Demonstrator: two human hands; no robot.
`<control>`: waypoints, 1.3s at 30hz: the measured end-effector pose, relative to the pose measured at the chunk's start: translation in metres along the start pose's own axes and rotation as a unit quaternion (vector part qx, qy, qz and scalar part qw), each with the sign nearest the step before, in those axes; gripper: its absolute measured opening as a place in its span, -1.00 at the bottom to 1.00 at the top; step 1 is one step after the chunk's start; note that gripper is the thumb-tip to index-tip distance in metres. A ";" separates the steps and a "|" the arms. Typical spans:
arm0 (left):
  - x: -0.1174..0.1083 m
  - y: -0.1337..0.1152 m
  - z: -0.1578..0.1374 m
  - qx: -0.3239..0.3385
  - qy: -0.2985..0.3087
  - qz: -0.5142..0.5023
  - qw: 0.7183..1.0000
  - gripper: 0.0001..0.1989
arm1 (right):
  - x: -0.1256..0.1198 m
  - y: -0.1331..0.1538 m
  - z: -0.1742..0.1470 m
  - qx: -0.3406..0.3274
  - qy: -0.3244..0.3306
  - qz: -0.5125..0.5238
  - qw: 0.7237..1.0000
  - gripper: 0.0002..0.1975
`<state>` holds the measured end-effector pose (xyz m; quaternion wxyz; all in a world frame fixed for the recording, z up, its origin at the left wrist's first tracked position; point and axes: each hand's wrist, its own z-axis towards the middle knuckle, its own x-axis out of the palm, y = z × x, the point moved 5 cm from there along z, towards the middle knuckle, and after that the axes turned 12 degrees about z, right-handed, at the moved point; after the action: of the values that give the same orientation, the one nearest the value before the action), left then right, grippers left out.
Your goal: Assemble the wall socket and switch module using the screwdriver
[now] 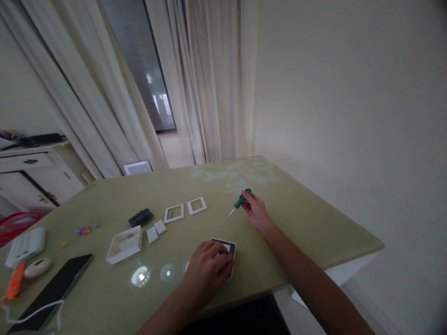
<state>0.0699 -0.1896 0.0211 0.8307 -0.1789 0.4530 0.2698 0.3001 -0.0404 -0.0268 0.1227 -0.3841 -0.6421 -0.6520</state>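
A screwdriver (240, 201) with a green handle and a thin metal shaft is in my right hand (256, 212), fingers closed round the handle. Its tip points down and left, just above the table. Curled over a square wall-switch piece (229, 244) with a white edge and dark inner border is my left hand (208, 264), close to the table's near edge. The fingers cover much of that piece. Further off lie two white square frames (182, 212), two small white switch caps (152, 234), a dark module (141, 217) and an open white back box (118, 257).
At the left are a black phone-like slab (57, 291), a white cable (38, 308), an orange-handled tool (16, 281), a round white object (37, 267) and a white case (26, 246). Small coloured bits (84, 230) lie beyond. The wall (349, 139) borders the table's right side.
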 end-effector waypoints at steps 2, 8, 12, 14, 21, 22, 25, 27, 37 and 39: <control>0.000 0.000 0.001 -0.004 0.010 -0.007 1.000 -0.85 | 0.000 0.000 0.000 0.002 0.001 0.001 1.000 -0.74; 0.002 0.010 0.009 -0.057 0.056 -0.026 0.996 -0.81 | 0.001 0.000 -0.002 0.005 -0.002 -0.002 1.000 -0.78; 0.007 0.011 0.011 -0.058 0.071 -0.011 0.996 -0.79 | 0.001 0.001 -0.002 0.004 -0.002 -0.004 1.000 -0.77; 0.009 0.009 0.010 -0.055 0.072 0.001 0.996 -0.81 | 0.001 0.002 -0.002 0.003 -0.004 -0.004 1.000 -0.77; 0.012 0.005 0.009 -0.038 0.059 0.055 0.996 -0.84 | 0.000 0.001 -0.001 -0.002 -0.007 -0.003 1.000 -0.76; 0.013 0.005 0.009 -0.032 0.055 0.064 0.996 -0.85 | 0.001 0.001 -0.001 -0.003 -0.007 -0.002 1.000 -0.76; 0.018 0.004 0.008 -0.002 0.043 0.087 0.995 -0.84 | 0.001 0.002 -0.002 -0.005 -0.005 -0.001 1.000 -0.75; 0.021 0.003 0.007 0.019 0.036 0.098 0.994 -0.82 | 0.001 0.002 -0.002 -0.006 -0.004 -0.002 1.000 -0.74; 0.022 -0.004 0.005 0.041 0.012 0.143 0.989 -0.90 | 0.002 0.002 -0.003 -0.014 0.002 -0.002 1.000 -0.71; 0.023 -0.003 0.005 0.031 0.008 0.146 0.989 -0.86 | 0.002 0.003 -0.003 -0.017 0.004 -0.002 1.000 -0.72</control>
<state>0.0850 -0.1823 0.0040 0.7841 -0.0869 0.4887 0.3727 0.2995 -0.0430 -0.0225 0.1175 -0.3826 -0.6313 -0.6643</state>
